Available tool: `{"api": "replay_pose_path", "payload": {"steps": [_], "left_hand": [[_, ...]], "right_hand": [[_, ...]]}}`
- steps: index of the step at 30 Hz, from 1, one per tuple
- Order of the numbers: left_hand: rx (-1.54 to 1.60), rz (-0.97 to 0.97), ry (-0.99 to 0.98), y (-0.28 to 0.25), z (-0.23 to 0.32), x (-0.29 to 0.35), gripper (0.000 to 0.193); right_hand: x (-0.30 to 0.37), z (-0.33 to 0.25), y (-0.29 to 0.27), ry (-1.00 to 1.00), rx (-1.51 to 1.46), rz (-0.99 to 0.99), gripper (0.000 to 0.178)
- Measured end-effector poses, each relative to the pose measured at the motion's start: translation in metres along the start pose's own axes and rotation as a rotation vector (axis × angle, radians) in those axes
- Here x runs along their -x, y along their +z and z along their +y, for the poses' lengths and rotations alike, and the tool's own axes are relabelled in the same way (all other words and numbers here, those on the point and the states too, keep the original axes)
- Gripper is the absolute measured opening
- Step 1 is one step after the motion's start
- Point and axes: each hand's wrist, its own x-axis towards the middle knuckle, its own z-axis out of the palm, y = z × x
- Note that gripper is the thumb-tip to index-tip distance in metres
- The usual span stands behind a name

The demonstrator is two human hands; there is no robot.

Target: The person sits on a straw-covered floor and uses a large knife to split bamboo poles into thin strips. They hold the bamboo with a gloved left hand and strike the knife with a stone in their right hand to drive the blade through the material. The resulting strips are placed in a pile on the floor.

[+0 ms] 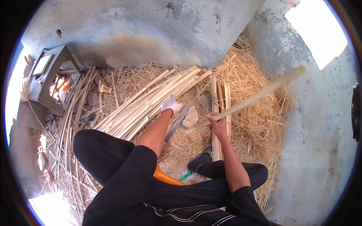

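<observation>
The bare right hand [217, 125] clasps a long, flat, pale wooden strip [260, 92] near its near-left end, length slanting far right, as the white-gloved left hand [172, 105], grip unclear, lies left beside slender cream-coloured wooden slats [149, 101].

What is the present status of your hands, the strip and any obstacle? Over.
Right hand gripping long pale strip. Gloved left hand at strip bundle, grip unclear. Long blade and stone between hands.
</observation>
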Motion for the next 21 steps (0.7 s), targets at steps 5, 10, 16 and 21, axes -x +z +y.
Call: {"api": "replay_pose_path", "payload": {"steps": [5, 10, 16, 21], "left_hand": [[-0.097, -0.088, 0.047, 0.084, -0.029, 0.0, 0.061], [-0.227, -0.013, 0.115, 0.103, -0.033, 0.0, 0.038], [-0.131, -0.039, 0.181, 0.078, -0.048, -0.025, 0.029], [-0.118, 0.125, 0.139, -0.018, -0.023, -0.038, 0.037]], "right_hand": [[0.006, -0.045, -0.024, 0.121, -0.092, 0.139, 0.024], [0.003, -0.031, -0.013, 0.163, -0.272, 0.154, 0.027], [0.003, -0.026, 0.005, 0.087, 0.029, 0.131, 0.024], [0.005, -0.037, 0.02, 0.157, 0.143, 0.065, 0.03]]}}
